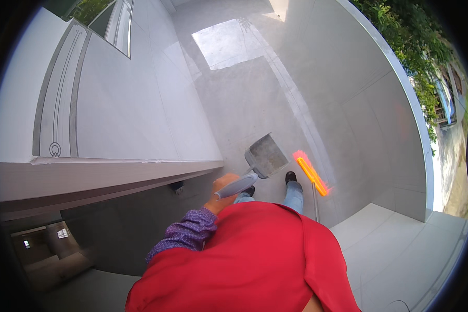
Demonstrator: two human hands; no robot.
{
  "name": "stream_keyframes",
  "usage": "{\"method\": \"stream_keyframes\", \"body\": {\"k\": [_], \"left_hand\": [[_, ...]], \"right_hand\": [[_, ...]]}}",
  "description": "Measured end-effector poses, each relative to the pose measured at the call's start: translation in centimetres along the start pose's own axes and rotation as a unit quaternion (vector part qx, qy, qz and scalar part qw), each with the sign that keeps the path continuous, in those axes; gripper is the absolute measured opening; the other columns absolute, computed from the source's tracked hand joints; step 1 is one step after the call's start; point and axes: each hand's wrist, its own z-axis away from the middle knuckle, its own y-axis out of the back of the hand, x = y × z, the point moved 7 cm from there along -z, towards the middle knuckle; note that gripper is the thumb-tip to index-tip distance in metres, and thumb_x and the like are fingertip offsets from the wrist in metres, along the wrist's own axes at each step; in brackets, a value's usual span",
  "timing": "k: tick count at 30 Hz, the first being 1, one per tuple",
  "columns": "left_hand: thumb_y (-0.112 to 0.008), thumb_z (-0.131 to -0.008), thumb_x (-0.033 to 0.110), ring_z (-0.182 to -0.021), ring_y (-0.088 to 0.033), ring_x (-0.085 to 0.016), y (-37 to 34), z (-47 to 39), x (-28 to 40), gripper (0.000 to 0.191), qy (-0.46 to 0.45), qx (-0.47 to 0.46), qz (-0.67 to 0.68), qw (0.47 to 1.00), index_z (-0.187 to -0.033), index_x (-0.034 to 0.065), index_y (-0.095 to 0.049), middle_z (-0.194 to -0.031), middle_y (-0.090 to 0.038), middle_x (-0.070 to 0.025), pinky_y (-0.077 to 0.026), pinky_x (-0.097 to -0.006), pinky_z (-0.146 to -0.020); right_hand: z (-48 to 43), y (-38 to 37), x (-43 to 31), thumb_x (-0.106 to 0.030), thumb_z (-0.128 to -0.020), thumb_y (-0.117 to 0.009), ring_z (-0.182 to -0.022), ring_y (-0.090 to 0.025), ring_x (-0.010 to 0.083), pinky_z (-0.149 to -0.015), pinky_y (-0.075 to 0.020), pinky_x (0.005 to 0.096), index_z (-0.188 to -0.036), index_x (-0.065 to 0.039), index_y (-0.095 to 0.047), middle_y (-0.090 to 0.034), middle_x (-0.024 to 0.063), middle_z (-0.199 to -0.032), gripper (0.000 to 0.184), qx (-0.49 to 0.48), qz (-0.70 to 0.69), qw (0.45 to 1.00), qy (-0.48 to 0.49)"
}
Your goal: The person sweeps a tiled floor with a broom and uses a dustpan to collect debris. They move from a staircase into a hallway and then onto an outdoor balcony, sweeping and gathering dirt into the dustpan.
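Observation:
My left hand (223,192) is closed on the grey handle of a long-handled dustpan (269,155), whose pan is by the tiled floor in front of my feet and holds some dusty debris. To the right of my right shoe is a broom (312,173) with an orange head and pink-red bristles; its metal stick runs back behind my red top. My right hand is out of view, hidden by the top or beyond the frame.
A light wall (132,101) ends in a doorway at left, with a dark room beyond. A grey tiled wall (374,117) borders the right side, with trees outside. A small dark object (177,186) lies near the doorway. Dirt specks dot the floor.

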Motion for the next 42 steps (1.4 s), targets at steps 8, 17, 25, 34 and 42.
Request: {"method": "stream_keyframes", "body": {"k": [8, 17, 25, 34, 42], "left_hand": [[-0.061, -0.074, -0.004, -0.073, -0.064, -0.031, -2.0, 5.1, 4.3, 0.012, 0.164, 0.143, -0.041, 0.975, -0.083, 0.0016, -0.065, -0.078, -0.064, -0.0133, -0.051, -0.0328, -0.064], [-0.06, -0.074, -0.004, -0.076, -0.065, -0.03, -9.6, 15.1, 3.6, 0.011, 0.352, 0.233, -0.104, 0.901, -0.083, -0.0002, -0.064, -0.081, -0.064, -0.0143, -0.052, -0.0329, -0.067], [-0.06, -0.077, 0.005, -0.083, -0.065, -0.031, -16.9, 18.1, -0.2, 0.011, 0.446, 0.268, -0.04, 0.853, -0.087, 0.0033, -0.064, -0.088, -0.067, -0.0125, -0.053, -0.0367, -0.072], [-0.056, -0.08, 0.002, -0.089, -0.062, -0.037, -19.6, 18.7, -2.0, 0.014, 0.501, 0.311, 0.073, 0.804, -0.093, 0.0008, -0.062, -0.094, -0.065, -0.0181, -0.05, -0.0393, -0.077], [-0.061, -0.083, 0.013, -0.07, -0.054, -0.035, -18.1, 21.6, -2.9, 0.016, 0.452, 0.38, 0.076, 0.803, -0.082, -0.0018, -0.055, -0.077, -0.056, -0.0159, -0.045, -0.0367, -0.064]], "right_hand": [[1.7, -10.8, -17.2, -0.029, -0.092, -0.054, -0.044, -0.046, 0.0103, -0.038, -0.0406, 0.0251, -0.098, -0.008, -0.053, -0.052, 0.0014, -0.065, 0.021, -0.068, 0.356, 0.93, -0.06], [-3.9, -32.9, -23.1, -0.028, -0.092, -0.056, -0.046, -0.05, 0.0099, -0.038, -0.0418, 0.0257, -0.093, -0.007, -0.054, -0.053, 0.0009, -0.065, 0.021, -0.126, 0.638, 0.759, 0.022], [-3.1, -43.8, -19.3, -0.025, -0.094, -0.051, -0.045, -0.047, 0.0134, -0.038, -0.043, 0.0304, -0.103, -0.003, -0.047, -0.049, 0.0059, -0.066, 0.025, -0.132, 0.802, 0.569, 0.123], [-0.9, -39.4, -19.8, -0.022, -0.092, -0.048, -0.046, -0.055, 0.0207, -0.038, -0.0475, 0.0367, -0.11, 0.0, -0.044, -0.057, 0.0132, -0.068, 0.029, -0.041, 0.932, 0.266, 0.242], [3.7, -28.0, -20.2, -0.024, -0.092, -0.046, -0.06, -0.065, 0.0354, -0.048, -0.0519, 0.0452, -0.118, -0.001, -0.038, -0.064, 0.0242, -0.079, 0.036, -0.049, 0.974, 0.105, 0.193]]}}
